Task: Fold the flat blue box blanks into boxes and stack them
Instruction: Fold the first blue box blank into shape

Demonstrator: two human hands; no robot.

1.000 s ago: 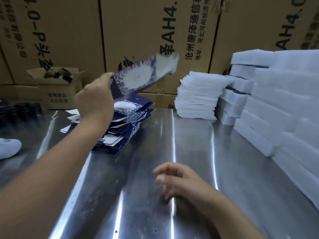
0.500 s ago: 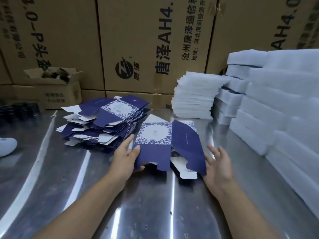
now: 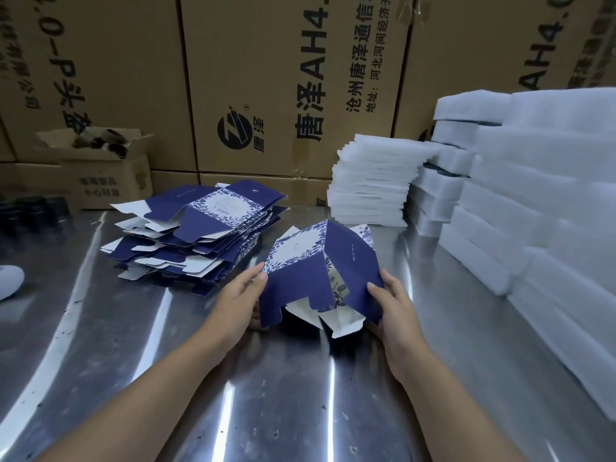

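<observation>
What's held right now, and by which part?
One blue box blank, partly opened up. The left hand grips its left edge and the right hand grips its right side panel, with both thumbs on the outer faces.

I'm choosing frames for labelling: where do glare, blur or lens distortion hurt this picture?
Head view: bright glare streaks cross the shiny steel table; the white foam slab stacks at right look soft and washed out; the brown cardboard cartons behind lean and bow with wide-angle distortion; the half-opened blue patterned box blank, pinched by the left hand and right hand, is fairly sharp.
</observation>
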